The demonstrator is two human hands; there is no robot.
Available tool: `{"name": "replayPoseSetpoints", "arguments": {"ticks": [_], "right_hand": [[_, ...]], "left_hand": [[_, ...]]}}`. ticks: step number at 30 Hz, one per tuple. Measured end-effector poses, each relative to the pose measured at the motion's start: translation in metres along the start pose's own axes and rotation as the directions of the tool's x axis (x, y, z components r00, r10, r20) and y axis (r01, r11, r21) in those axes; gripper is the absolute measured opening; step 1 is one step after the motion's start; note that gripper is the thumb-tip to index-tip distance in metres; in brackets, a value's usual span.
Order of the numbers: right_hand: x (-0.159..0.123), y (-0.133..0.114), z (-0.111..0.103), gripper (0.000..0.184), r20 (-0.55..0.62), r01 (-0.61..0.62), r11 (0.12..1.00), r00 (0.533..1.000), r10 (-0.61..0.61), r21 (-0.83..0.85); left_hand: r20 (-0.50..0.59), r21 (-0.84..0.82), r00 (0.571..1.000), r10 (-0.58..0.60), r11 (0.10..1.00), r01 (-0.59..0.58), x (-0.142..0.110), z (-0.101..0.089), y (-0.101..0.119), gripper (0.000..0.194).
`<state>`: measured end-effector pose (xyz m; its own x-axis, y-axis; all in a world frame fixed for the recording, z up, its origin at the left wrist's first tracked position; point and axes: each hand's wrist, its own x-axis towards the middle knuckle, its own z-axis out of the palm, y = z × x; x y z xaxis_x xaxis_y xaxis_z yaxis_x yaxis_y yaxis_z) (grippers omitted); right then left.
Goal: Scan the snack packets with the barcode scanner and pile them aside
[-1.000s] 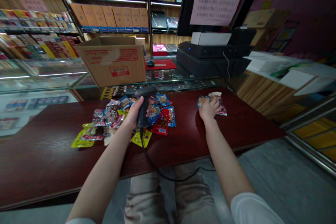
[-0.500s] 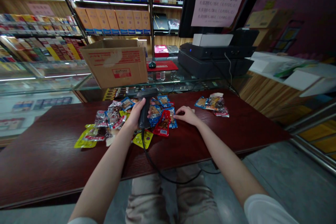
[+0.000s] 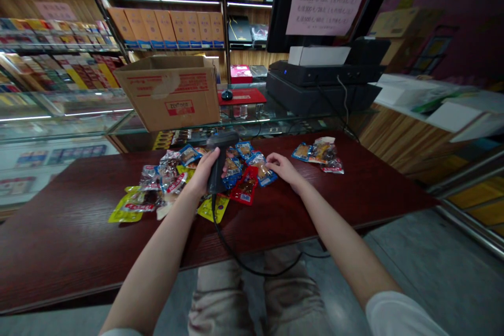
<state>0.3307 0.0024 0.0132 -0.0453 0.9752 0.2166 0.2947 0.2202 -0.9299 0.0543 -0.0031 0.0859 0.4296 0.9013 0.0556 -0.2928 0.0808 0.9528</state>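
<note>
My left hand (image 3: 205,170) is wrapped round the handle of a black barcode scanner (image 3: 217,168), its head pointing away from me above a heap of packets. A cord runs from the handle down past the table edge. Thumb and fingers of my right hand (image 3: 281,167) are closed on the edge of a blue snack packet (image 3: 261,167) at the heap's right side. Beside it lies a red snack packet (image 3: 245,186). Yellow packets (image 3: 212,208) and clear packets with red labels (image 3: 149,194) spread to the left, partly hidden by my left hand and the scanner.
A smaller group of snack packets (image 3: 323,152) lies on the right of the dark red table (image 3: 299,220). Behind, on a glass counter, stand an open cardboard box (image 3: 173,94) and a black cash register (image 3: 323,89). A mouse (image 3: 227,95) rests on a red mat.
My right hand has shifted slightly right, drawing the blue packet out from beside the red one, so more of it shows. My left hand and the scanner have stayed nearly still.
</note>
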Motion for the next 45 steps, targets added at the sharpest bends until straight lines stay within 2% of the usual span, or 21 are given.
{"name": "replayPoseSetpoints", "arguments": {"ticks": [4, 8, 14, 18, 23, 27, 31, 34, 37, 39, 41, 42, 45], "right_hand": [[-0.001, -0.004, -0.005, 0.02, -0.168, -0.003, 0.993, 0.986, 0.023, 0.118], [-0.002, -0.005, -0.012, 0.026, -0.233, -0.021, 0.979, 0.97, 0.069, 0.201], [-0.004, -0.012, -0.013, 0.037, -0.259, -0.074, 0.986, 0.96, 0.11, 0.147], [-0.006, -0.018, -0.009, 0.041, -0.246, -0.104, 0.979, 0.958, 0.145, 0.174], [-0.009, -0.025, -0.006, 0.038, -0.178, -0.114, 0.95, 0.969, 0.171, 0.292], [-0.011, -0.029, -0.003, 0.038, -0.123, -0.119, 0.941, 0.979, 0.165, 0.317], [-0.008, -0.022, -0.007, 0.041, -0.171, -0.092, 0.952, 0.974, 0.146, 0.291], [-0.002, -0.011, -0.02, 0.046, -0.324, -0.032, 0.975, 0.94, 0.104, 0.22], [0.001, 0.001, -0.045, 0.05, -0.524, -0.006, 0.998, 0.851, 0.039, 0.065], [0.003, 0.007, -0.066, 0.043, -0.629, -0.061, 0.993, 0.777, -0.019, -0.105], [0.005, 0.012, -0.088, 0.036, -0.684, -0.157, 0.94, 0.723, -0.099, -0.302], [0.006, 0.014, -0.099, 0.034, -0.69, -0.207, 0.902, 0.712, -0.127, -0.38], [0.008, 0.019, -0.123, 0.029, -0.655, -0.354, 0.769, 0.748, -0.109, -0.532]], "left_hand": [[0.009, -0.008, 1.0, 0.002, 1.0, -0.002, 0.001, -0.002, -0.002, 0.063], [0.029, -0.014, 1.0, 0.007, 1.0, -0.006, 0.002, -0.003, -0.005, 0.06], [0.115, 0.03, 0.993, -0.028, 0.999, 0.024, -0.003, 0.004, -0.005, 0.063], [0.167, 0.111, 0.984, -0.065, 0.993, 0.046, -0.006, 0.012, -0.006, 0.066], [0.174, 0.159, 0.983, -0.062, 0.987, 0.034, -0.007, 0.015, -0.008, 0.067], [0.17, 0.176, 0.985, -0.041, 0.984, 0.011, -0.008, 0.018, -0.008, 0.067], [0.152, 0.157, 0.987, -0.046, 0.987, 0.022, -0.009, 0.019, -0.005, 0.067], [0.148, 0.12, 0.987, -0.06, 0.992, 0.042, -0.009, 0.018, -0.004, 0.065], [0.132, 0.076, 0.989, -0.059, 0.996, 0.049, -0.006, 0.014, -0.004, 0.064], [0.102, 0.041, 0.994, -0.044, 0.998, 0.04, -0.004, 0.011, -0.005, 0.064], [0.078, 0.017, 0.996, -0.036, 0.999, 0.035, -0.003, 0.008, -0.006, 0.064], [0.07, 0.008, 0.997, -0.033, 0.999, 0.032, -0.002, 0.007, -0.005, 0.064], [0.068, -0.006, 0.997, -0.026, 1.0, 0.027, -0.002, 0.005, -0.004, 0.065]]}}
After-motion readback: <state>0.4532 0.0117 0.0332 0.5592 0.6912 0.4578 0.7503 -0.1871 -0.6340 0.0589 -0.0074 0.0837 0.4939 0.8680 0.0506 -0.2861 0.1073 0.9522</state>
